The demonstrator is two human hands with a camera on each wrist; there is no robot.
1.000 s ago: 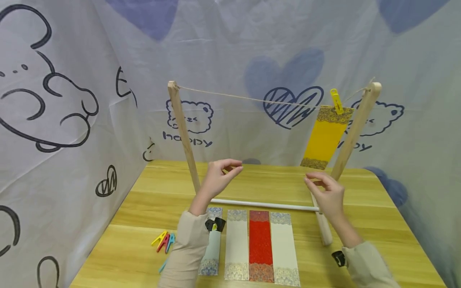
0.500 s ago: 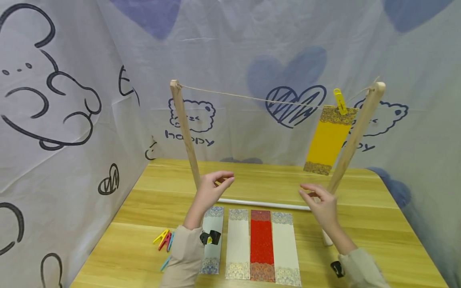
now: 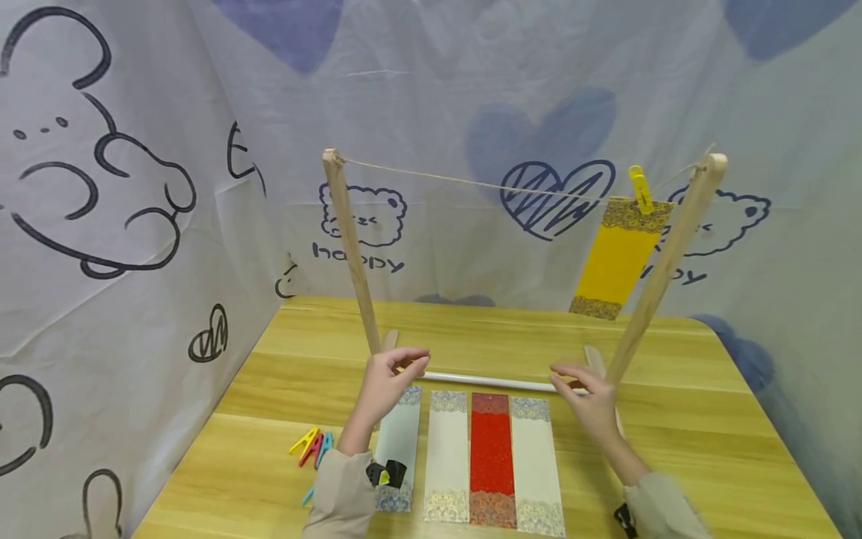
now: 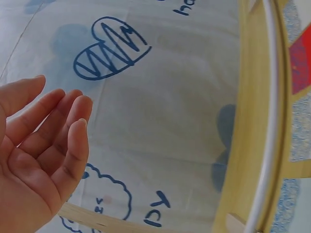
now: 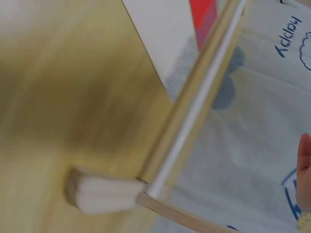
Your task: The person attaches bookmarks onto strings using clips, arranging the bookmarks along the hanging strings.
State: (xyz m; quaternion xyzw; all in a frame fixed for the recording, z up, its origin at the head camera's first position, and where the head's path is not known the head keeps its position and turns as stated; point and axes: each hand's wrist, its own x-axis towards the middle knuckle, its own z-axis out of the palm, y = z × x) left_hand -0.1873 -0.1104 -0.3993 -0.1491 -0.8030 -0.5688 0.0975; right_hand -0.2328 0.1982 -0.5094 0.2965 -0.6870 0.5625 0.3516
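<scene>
My left hand [image 3: 396,371] hovers low over the far end of a pale blue paper strip [image 3: 399,442], fingers loosely curled and holding nothing; the left wrist view shows its palm [image 4: 43,141] with relaxed fingers. Just as empty, my right hand [image 3: 578,388] hangs near the right end of the white rod [image 3: 491,383], beside the rack's right post [image 3: 663,262]. A white strip [image 3: 447,453], a red strip [image 3: 491,457] and another white strip [image 3: 536,464] lie side by side. A yellow strip [image 3: 616,258] hangs from the string [image 3: 471,183] under a yellow peg [image 3: 640,189].
Yellow, red and blue pegs [image 3: 311,447] lie on the wooden table [image 3: 256,389] at the left. The rack's left post [image 3: 352,247] and its foot [image 5: 97,194] stand on the table. Printed white cloth [image 3: 135,187] walls in the back and both sides.
Both hands have come down from mid-air toward the table and the white rod. The left hand's pinched fingers have loosened.
</scene>
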